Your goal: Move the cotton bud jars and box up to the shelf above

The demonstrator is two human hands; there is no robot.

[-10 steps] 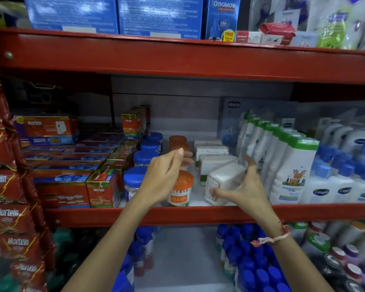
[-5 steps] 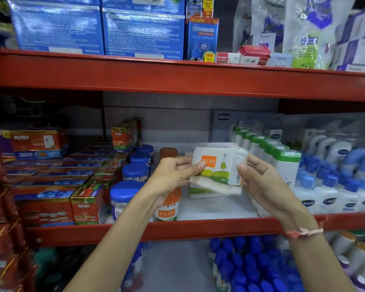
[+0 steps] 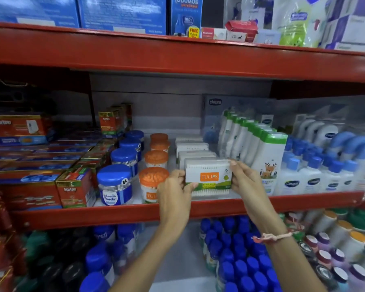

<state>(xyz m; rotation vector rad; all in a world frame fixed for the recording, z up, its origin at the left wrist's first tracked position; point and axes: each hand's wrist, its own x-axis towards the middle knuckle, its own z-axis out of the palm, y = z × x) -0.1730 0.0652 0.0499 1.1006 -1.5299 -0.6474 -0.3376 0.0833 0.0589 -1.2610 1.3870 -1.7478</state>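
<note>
"TULIPS" on box (image 3: 208, 178), "Mortein" carton (image 3: 72, 189)

A shop, seemingly a chemist's; red shelves (image 3: 177, 57) crowded with lotion bottles (image 3: 270, 157), repeated stock.

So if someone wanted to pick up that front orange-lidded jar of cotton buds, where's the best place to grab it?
Probably by the lid, from above. The orange-lidded jar stands upright at the shelf's front, with the blue-lidded jar close on one side and the left hand holding the Tulips box on the other. Its sides are crowded and its top is clear.
</note>
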